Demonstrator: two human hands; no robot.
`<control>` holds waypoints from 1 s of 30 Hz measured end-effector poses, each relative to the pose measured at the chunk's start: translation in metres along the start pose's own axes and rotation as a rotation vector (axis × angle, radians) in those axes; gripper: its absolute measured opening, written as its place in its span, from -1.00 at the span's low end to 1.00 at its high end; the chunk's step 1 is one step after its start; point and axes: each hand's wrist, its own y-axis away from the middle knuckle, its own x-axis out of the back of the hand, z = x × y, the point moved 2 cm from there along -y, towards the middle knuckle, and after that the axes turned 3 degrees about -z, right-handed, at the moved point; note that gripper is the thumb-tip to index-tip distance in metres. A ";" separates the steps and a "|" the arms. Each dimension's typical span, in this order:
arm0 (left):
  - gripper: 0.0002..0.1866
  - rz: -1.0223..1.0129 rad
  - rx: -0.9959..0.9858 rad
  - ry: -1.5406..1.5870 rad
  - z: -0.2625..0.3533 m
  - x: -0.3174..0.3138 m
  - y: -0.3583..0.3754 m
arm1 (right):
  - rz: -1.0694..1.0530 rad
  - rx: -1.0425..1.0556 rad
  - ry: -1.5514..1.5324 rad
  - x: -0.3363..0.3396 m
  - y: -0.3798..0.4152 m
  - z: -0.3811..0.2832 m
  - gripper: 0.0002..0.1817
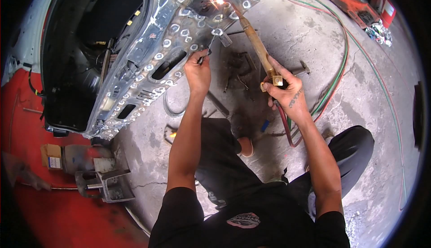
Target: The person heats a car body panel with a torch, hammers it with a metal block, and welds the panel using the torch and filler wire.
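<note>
My right hand is wrapped round the valve end of a brass gas torch. The torch points up and left, its tip by a bright, sparking glow on a bare metal car body panel. Round weld-like marks and slotted openings cover the panel. My left hand is closed in a pinch on a thin metal rod, beside the panel's edge and below the glow. The rod slants upward from the fingers; its far end is hard to make out against the panel.
Red and green hoses loop from the torch across the concrete floor. A hammer and metal scraps lie near my feet. At left are a metal clamp-like bracket, a cardboard box and a red surface.
</note>
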 end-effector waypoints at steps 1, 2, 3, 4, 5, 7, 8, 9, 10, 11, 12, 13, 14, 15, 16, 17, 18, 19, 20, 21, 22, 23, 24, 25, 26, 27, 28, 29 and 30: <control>-0.76 0.004 -0.003 0.003 0.000 0.000 0.000 | 0.000 0.004 -0.002 0.000 0.000 0.000 -0.24; -0.76 0.003 -0.005 -0.008 -0.001 0.000 0.000 | -0.001 0.009 -0.003 0.000 0.000 0.000 -0.24; -0.76 0.002 -0.007 -0.019 -0.003 -0.001 -0.001 | -0.001 0.013 -0.005 0.000 0.000 0.001 -0.24; -0.76 0.000 -0.009 -0.030 -0.005 -0.001 -0.001 | -0.002 0.012 -0.003 0.000 0.000 0.000 -0.26; -0.76 0.002 -0.008 -0.034 -0.005 -0.001 -0.002 | -0.002 0.010 0.000 0.000 0.001 0.000 -0.27; -0.76 0.004 -0.007 -0.040 -0.005 -0.001 -0.002 | 0.000 0.005 0.009 -0.001 0.001 -0.002 -0.30; -0.76 0.004 -0.009 -0.041 -0.004 -0.001 -0.002 | 0.002 0.001 0.015 -0.001 0.002 -0.004 -0.31; -0.76 0.003 -0.010 -0.042 -0.003 -0.001 -0.001 | 0.004 -0.002 0.021 -0.001 0.002 -0.004 -0.32; -0.75 0.003 -0.012 -0.043 -0.002 0.000 -0.001 | 0.004 -0.002 0.021 0.000 0.002 -0.005 -0.31; -0.75 0.003 -0.008 -0.034 -0.003 -0.001 -0.001 | 0.003 -0.002 0.021 0.000 0.001 -0.004 -0.29; -0.75 0.003 -0.003 -0.026 -0.005 -0.001 -0.001 | 0.003 -0.002 0.020 0.000 0.001 -0.003 -0.28; -0.75 0.004 0.001 -0.018 -0.006 -0.002 -0.001 | 0.002 -0.003 0.024 0.000 0.001 -0.003 -0.28; -0.75 0.001 0.008 -0.007 -0.007 -0.002 -0.002 | 0.000 -0.005 0.028 0.001 0.001 -0.003 -0.28; -0.75 -0.001 0.015 0.005 -0.007 -0.002 -0.002 | -0.001 -0.007 0.031 0.001 0.001 -0.003 -0.28; -0.75 -0.003 0.023 0.016 -0.008 -0.002 -0.002 | -0.001 -0.006 0.033 0.001 0.001 -0.003 -0.28; -0.75 -0.004 0.018 0.007 -0.006 -0.002 -0.002 | -0.001 -0.006 0.034 0.000 0.001 -0.003 -0.29; -0.75 -0.004 0.013 -0.003 -0.004 -0.001 -0.002 | -0.001 -0.006 0.036 0.000 0.001 -0.003 -0.29; -0.75 -0.005 0.009 -0.012 -0.003 -0.001 -0.002 | 0.000 -0.005 0.037 0.000 0.001 -0.003 -0.29; -0.75 -0.002 0.011 -0.007 -0.004 -0.001 -0.002 | 0.001 -0.004 0.038 0.000 0.001 -0.003 -0.30; -0.75 0.000 0.013 -0.002 -0.005 -0.001 -0.002 | 0.002 -0.003 0.039 0.000 0.001 -0.002 -0.30; -0.75 0.003 0.015 0.003 -0.006 -0.001 -0.002 | 0.001 -0.002 0.038 0.001 0.001 -0.002 -0.31; -0.75 0.003 0.017 0.000 -0.005 -0.001 -0.002 | 0.001 0.000 0.036 0.001 0.001 -0.001 -0.31; -0.75 0.002 0.020 -0.003 -0.004 -0.001 -0.002 | 0.001 0.002 0.034 0.001 0.001 -0.001 -0.31; -0.75 0.002 0.022 -0.006 -0.004 -0.001 -0.002 | -0.002 0.001 0.034 0.001 0.001 0.000 -0.31; -0.75 0.003 0.018 -0.006 -0.003 -0.001 -0.002 | -0.004 0.000 0.034 0.001 0.001 0.000 -0.32; -0.75 0.005 0.013 -0.006 -0.003 -0.001 -0.002 | -0.007 -0.001 0.034 0.001 0.001 0.000 -0.32; -0.75 0.006 0.008 -0.006 -0.003 -0.001 -0.002 | -0.006 0.000 0.036 0.001 0.001 0.000 -0.32; -0.75 0.006 0.006 -0.008 -0.004 -0.001 -0.002 | -0.005 0.001 0.037 0.001 0.001 0.000 -0.32; -0.75 0.005 0.004 -0.010 -0.004 -0.001 -0.002 | -0.004 0.002 0.039 0.001 0.001 -0.001 -0.32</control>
